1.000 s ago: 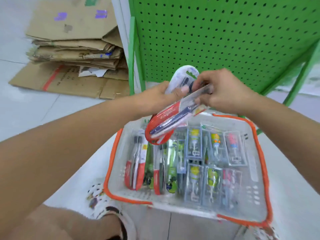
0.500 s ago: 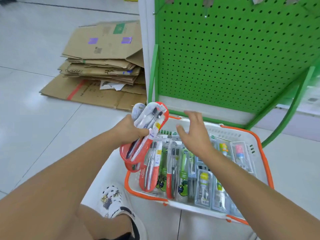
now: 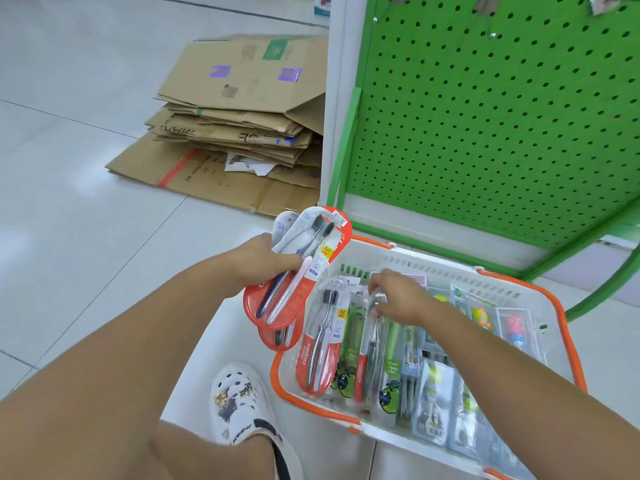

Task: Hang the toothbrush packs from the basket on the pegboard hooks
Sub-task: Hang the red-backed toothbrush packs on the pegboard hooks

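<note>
While the left hand (image 3: 266, 261) gripped a stack of packs (image 3: 304, 268), the right hand (image 3: 398, 299) pinched the top of a pack (image 3: 375, 344) lying lengthwise in the basket (image 3: 540, 303).

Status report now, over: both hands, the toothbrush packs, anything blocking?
Left hand grips red packs beside basket. Right hand pinches a clear pack inside it. Pegboard unobstructed.

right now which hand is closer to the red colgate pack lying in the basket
Right. The right hand reaches into the basket, just beside the red Colgate pack. The left hand is up outside the basket's left rim, holding a bunch of red packs.
</note>
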